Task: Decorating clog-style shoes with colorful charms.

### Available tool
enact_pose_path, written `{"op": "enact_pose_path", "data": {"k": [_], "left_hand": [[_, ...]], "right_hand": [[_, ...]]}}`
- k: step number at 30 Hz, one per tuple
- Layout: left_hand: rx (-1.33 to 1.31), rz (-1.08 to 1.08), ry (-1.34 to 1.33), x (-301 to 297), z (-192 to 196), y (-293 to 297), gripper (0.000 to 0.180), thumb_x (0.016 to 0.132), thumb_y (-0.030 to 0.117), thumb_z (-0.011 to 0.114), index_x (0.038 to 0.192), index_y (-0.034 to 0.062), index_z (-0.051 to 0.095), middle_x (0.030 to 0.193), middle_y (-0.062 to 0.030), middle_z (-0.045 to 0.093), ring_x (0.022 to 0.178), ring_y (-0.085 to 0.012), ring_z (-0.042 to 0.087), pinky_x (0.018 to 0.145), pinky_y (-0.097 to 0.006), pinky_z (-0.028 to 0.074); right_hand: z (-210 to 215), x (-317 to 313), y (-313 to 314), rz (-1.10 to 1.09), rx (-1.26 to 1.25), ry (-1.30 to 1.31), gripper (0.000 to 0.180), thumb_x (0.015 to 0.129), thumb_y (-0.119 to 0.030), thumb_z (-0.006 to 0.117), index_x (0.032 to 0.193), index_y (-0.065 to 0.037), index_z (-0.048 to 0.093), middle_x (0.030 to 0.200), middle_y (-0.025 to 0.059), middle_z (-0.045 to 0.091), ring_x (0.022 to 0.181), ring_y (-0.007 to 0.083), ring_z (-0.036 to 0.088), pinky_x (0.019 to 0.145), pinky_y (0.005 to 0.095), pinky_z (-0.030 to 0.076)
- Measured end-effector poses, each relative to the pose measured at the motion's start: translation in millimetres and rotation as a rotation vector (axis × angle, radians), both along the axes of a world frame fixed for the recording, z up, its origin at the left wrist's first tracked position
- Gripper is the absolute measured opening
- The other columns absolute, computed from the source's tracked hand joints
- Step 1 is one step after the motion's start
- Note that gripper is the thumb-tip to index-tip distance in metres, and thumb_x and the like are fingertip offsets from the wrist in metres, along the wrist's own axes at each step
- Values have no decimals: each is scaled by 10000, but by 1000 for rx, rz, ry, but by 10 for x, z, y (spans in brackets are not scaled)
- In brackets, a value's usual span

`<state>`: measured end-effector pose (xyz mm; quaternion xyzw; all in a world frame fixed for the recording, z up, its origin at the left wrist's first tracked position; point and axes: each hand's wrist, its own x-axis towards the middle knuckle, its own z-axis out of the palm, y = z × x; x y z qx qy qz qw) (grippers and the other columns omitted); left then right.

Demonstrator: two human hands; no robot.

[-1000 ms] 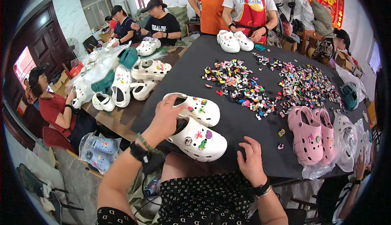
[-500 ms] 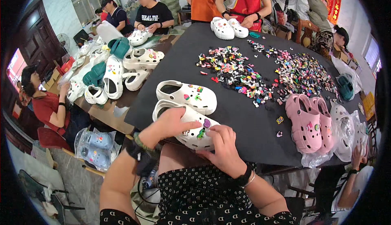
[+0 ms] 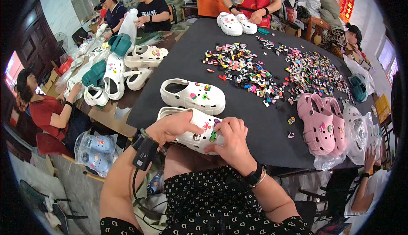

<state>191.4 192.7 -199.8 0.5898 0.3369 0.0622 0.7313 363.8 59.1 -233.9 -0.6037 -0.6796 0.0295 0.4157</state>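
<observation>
A white clog (image 3: 196, 129) with small coloured charms lies at the near edge of the black table (image 3: 255, 120). My left hand (image 3: 172, 126) grips its heel end from the left. My right hand (image 3: 229, 139) rests on its toe end, fingertips pressed to a charm on top. A second white clog (image 3: 193, 95) with charms lies just beyond, apart from both hands. Two spreads of loose coloured charms (image 3: 250, 71) cover the table's middle.
A pair of pink clogs (image 3: 321, 122) lies at the right, beside clogs in clear bags (image 3: 359, 128). More white and teal clogs (image 3: 114, 73) pile on a wooden table at the left. Several people sit or stand around both tables.
My left hand pulled the near clog toward me, and my right hand came up from the table edge onto its toe. The view shifted closer to the table.
</observation>
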Motion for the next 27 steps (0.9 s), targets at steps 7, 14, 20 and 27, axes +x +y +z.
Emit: {"op": "enact_pose_path", "data": {"k": [7, 14, 20, 27], "left_hand": [[-9, -21, -68, -36, -65, 3, 528, 776, -37, 664, 1289, -16, 537, 1191, -100, 654, 1057, -180, 642, 925, -322, 500], [-29, 1, -84, -30, -90, -14, 509, 779, -44, 647, 1277, -10, 549, 1156, -82, 664, 1010, -158, 644, 871, -302, 506], [10, 17, -102, -27, -97, -39, 499, 779, -55, 638, 1268, -20, 546, 1153, -82, 659, 1015, -156, 636, 882, -306, 503], [49, 19, -79, -31, -44, -69, 513, 787, -47, 640, 1287, -23, 527, 1177, -94, 648, 1029, -163, 632, 913, -315, 491]], "right_hand": [[-18, 4, 38, -5, -39, -11, 514, 519, -240, 899, 938, -107, 633, 1031, 47, 538, 1040, 282, 490, 862, 415, 367], [15, 69, 5, 99, 142, -164, 387, 667, -211, 818, 995, -81, 657, 1032, 66, 574, 983, 278, 557, 817, 409, 416], [31, 84, 27, 147, 217, -273, 349, 718, -185, 773, 1007, -28, 655, 1015, 79, 590, 954, 277, 589, 775, 403, 446], [-33, 90, 74, 179, 265, -318, 291, 774, -191, 716, 984, -3, 646, 982, 89, 589, 973, 273, 579, 783, 388, 444]]}}
